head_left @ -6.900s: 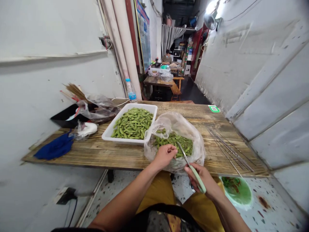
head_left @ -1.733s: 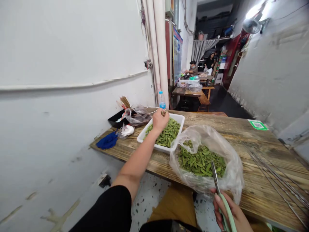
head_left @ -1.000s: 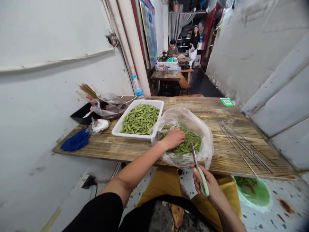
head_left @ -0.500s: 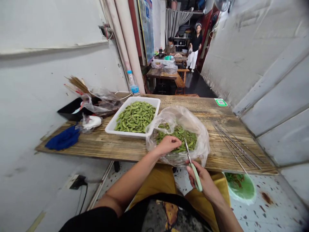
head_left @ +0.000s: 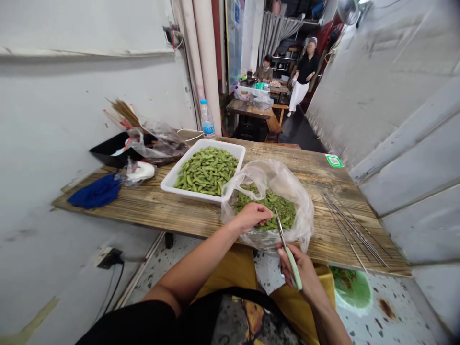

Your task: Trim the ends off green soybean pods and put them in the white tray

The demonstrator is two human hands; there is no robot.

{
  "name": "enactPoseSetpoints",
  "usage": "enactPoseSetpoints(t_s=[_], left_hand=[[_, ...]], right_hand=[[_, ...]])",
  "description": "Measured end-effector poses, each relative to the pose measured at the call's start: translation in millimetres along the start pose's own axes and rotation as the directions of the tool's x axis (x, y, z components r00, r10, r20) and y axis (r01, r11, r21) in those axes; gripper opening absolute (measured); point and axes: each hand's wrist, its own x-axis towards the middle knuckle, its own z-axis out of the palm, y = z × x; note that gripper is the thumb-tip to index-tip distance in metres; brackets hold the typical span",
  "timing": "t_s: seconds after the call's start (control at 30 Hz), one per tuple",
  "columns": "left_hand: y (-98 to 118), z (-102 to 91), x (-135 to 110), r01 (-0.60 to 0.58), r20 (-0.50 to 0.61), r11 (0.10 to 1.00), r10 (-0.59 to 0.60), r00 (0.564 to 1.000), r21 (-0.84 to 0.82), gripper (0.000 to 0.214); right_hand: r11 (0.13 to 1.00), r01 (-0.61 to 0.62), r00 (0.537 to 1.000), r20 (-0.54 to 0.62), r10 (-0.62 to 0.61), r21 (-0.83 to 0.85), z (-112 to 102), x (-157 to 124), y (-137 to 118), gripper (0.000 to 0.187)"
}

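Note:
My right hand point(head_left: 296, 263) grips pale-green-handled scissors point(head_left: 281, 232), their blades pointing up and away over an open clear plastic bag point(head_left: 304, 206). Green edamame pods point(head_left: 283, 211) and small trimmings lie inside the bag. Above them, my left hand point(head_left: 255, 215) is closed in a pinch close to the scissor tips; whatever is between its fingertips is too small to make out. To the left of the bag, and touching it, stands a white plastic tub point(head_left: 167, 184) heaped with more edamame pods point(head_left: 208, 170).
On the wooden table point(head_left: 154, 213) are metal skewers point(head_left: 354, 227), a blue cloth point(head_left: 95, 191), a black box point(head_left: 111, 151), a water bottle point(head_left: 207, 122) and a QR card point(head_left: 334, 160). A green basin point(head_left: 354, 287) sits on the floor at right. Two people are farther back.
The view has tilted and shifted slightly. My hands keep nearly the same pose over the bag. The standing person in the background has come a little nearer.

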Motion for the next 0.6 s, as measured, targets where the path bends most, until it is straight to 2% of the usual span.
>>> enactPoseSetpoints(t_s=[0.1,0.2,0.33,0.6], left_hand=[[-2.9,1.6,3.8,-0.031,-0.059,0.993,0.024,0.998,-0.115,0.028],[-4.2,4.9,3.5,-0.037,-0.058,0.988,0.028,0.998,-0.149,0.029],[-6.7,10.3,-1.5,-0.102,-0.049,0.995,0.101,0.994,-0.019,0.024],[-9.4,10.0,-10.9,-0.214,0.073,0.933,0.201,0.977,0.290,0.019]], right_hand=[[1.000,0.012,1.000,-0.019,-0.011,0.003,0.0,1.3,2.5,0.050],[0.996,0.085,0.996,-0.012,-0.085,0.009,-2.0,-1.1,2.3,0.048],[0.987,0.142,0.990,0.003,-0.142,-0.070,-6.8,-8.0,-2.9,0.046],[0.972,0.114,0.993,-0.007,-0.118,-0.206,-3.2,-12.3,-16.6,0.059]])
